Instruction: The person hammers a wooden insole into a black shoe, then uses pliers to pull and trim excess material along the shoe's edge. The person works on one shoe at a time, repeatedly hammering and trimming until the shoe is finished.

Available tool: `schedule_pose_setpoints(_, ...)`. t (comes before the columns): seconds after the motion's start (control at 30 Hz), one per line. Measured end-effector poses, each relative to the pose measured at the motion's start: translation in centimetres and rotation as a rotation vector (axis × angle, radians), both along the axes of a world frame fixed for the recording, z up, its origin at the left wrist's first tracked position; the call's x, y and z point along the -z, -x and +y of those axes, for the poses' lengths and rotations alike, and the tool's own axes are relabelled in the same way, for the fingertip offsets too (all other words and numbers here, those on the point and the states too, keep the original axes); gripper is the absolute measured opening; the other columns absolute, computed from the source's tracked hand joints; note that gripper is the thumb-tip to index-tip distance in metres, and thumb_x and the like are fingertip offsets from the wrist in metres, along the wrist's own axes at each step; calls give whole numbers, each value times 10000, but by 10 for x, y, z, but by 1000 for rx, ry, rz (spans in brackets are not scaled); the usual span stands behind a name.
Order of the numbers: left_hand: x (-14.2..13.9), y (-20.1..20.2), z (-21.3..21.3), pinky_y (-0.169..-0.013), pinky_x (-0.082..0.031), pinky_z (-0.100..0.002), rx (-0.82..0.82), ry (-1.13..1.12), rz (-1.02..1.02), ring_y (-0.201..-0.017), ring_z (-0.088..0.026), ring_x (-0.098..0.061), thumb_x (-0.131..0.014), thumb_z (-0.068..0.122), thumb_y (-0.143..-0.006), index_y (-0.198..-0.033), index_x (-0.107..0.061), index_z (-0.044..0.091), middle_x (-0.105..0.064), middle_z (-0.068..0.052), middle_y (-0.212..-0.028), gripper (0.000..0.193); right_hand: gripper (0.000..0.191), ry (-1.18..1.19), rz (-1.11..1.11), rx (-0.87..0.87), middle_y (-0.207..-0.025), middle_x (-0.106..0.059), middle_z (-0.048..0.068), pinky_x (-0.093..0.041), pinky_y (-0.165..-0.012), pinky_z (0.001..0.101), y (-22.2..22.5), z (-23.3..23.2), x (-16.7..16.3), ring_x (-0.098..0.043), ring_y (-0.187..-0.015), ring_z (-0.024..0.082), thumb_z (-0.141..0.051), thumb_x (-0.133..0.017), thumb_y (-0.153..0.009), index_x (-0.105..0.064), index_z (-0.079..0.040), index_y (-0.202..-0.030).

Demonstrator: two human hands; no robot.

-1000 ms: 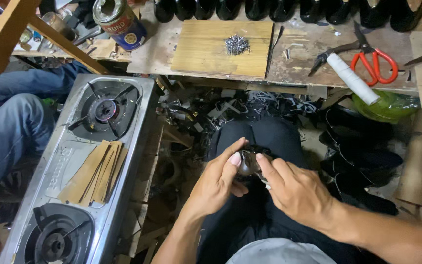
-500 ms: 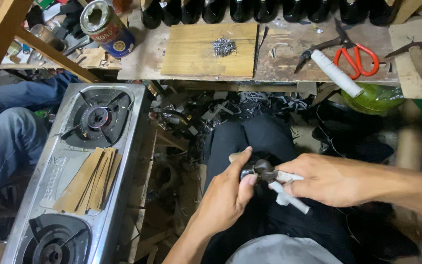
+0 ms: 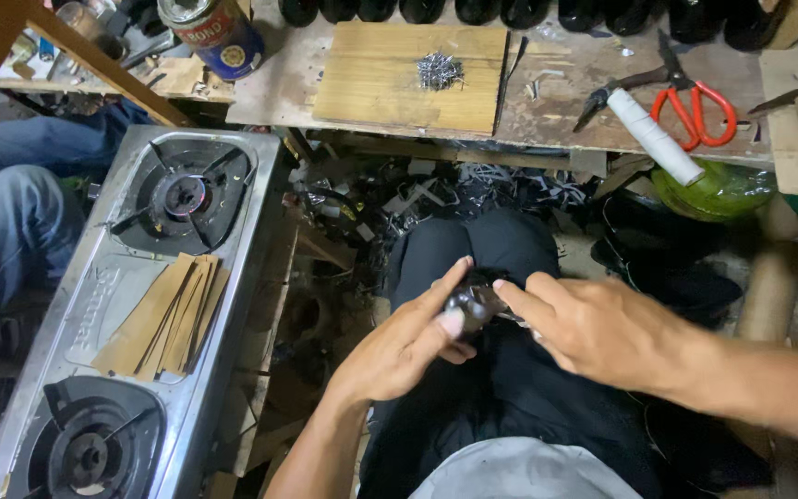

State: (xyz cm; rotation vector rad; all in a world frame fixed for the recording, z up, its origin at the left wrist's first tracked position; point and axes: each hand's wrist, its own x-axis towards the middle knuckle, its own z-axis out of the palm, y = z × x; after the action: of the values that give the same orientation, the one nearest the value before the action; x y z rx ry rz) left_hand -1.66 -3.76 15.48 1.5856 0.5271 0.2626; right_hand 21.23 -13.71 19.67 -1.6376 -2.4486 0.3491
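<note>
- A small dark, glossy object [image 3: 469, 303] is held over the lap, between both hands; its exact kind cannot be told.
- The left hand [image 3: 408, 346] is closed around the object from below and from the left, with the fingers extended up along it.
- The right hand [image 3: 602, 331] is pinched onto its right side; the two hands are together, touching at the object.
- The object's long axis appears to run roughly left to right, between the hands.
- A two-burner steel gas stove [image 3: 113, 370] bearing tan strips [image 3: 163, 314] is noted to the left, well apart.
- Black scraps [image 3: 399, 199] lie on the floor beyond the knees.
- Farther off, a wooden board [image 3: 390, 88] with small nails [image 3: 440, 70], red-handled scissors [image 3: 695, 97] and a white roll [image 3: 654, 137] are recorded on the bench.
</note>
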Motion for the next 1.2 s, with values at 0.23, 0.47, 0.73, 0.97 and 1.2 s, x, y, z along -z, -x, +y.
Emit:
schedule_pose_setpoints(0.23,6,-12,-17,-623,-609,-306,-228,-48,12,-645,-194,-737,-423,256,-1042,-1499,-475,60,-725,-151,-905,501,635,-48,221,274,-878,-626,143,-542,-578,401,19,-25,51,-679,-685,310,-76,-706,-762,-596,-5,-1383)
schedule_pose_setpoints(0.47,7,-12,-33,-672,-584,-387,-279,-253,60,-668,-296,-735,-475,213,-1013,-1467,-483,36,-710,-209,-938,487,283,771,663,370,-877,-782,105,-580,-779,353,-1,-11,15,-742,-837,238,-164,-597,-903,-735,-70,-1132)
schedule_pose_setpoints(0.73,11,-10,-30,-994,-504,-477,-142,-535,-15,-1157,-481,-635,-542,178,-1021,-1460,-423,-39,-609,-320,-1368,504,582,464,108,46,-950,-619,84,-538,-713,409,-15,-4,-23,-689,-818,267,-123,-643,-857,-558,-118,-1433)
schedule_pose_setpoints(0.97,2,4,-4,-796,-619,-375,-16,6,-59,-848,-289,-775,-444,235,-1031,-1582,-302,47,-677,-189,-1153,600,614,17,49,113,-900,-584,150,-562,-503,381,13,-12,19,-682,-587,295,-79,-706,-788,-539,36,-1368)
schedule_pose_setpoints(1.2,1,-8,-21,-661,-616,-325,-215,-75,53,-687,-216,-753,-425,211,-1015,-1498,-468,63,-755,-175,-957,507,580,-76,299,278,-891,-603,154,-550,-571,395,31,-39,59,-684,-674,313,-42,-670,-775,-562,62,-1335)
